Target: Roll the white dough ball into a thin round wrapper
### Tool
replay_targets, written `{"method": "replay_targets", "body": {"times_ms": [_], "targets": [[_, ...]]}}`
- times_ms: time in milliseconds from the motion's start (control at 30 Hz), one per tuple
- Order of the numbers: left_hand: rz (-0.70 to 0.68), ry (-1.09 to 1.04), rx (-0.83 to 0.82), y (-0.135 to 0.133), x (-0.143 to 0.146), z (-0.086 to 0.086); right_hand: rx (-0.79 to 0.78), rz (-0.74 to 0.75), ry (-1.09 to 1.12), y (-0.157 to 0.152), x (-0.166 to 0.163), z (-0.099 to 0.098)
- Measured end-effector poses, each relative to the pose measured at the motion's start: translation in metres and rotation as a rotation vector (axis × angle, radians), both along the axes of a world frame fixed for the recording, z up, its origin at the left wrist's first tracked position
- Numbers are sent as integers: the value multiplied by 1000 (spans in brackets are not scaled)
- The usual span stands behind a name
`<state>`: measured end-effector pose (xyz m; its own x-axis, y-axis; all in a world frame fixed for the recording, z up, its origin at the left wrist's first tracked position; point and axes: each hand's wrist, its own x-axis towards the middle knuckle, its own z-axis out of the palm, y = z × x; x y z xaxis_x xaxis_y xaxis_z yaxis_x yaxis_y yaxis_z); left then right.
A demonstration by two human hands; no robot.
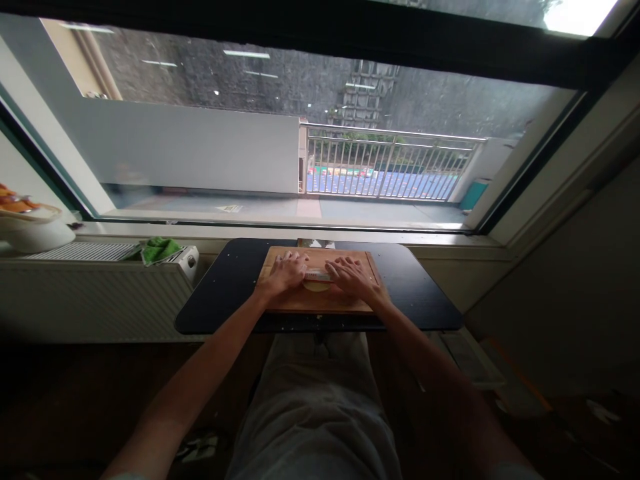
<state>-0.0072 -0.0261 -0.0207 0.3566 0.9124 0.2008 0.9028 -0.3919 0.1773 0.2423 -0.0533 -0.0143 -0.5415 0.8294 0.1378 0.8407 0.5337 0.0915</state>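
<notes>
A wooden cutting board (320,303) lies on a small black table (230,293) in front of me. A pale rolling pin (319,274) lies across the board on a small flat piece of yellowish dough (317,287). My left hand (286,271) rests palm down on the pin's left end, fingers stretched out flat. My right hand (356,277) lies the same way on the pin's right end, fingers flat and slightly spread. Both hands press on top of the pin and none of the fingers wrap around it.
A white radiator (100,287) stands left of the table with a green cloth (157,249) on top. A white bowl (30,230) sits at the far left. A large window (300,147) faces a balcony with a railing. My legs are under the table.
</notes>
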Motion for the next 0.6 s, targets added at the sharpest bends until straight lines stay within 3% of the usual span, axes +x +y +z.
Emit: {"method": "replay_targets", "body": {"times_ms": [300, 600], "targets": [[118, 15, 52, -31, 8, 4, 110, -71, -66, -8, 16, -22], [205, 39, 71, -23, 10, 7, 179, -100, -90, -1, 14, -23]]}}
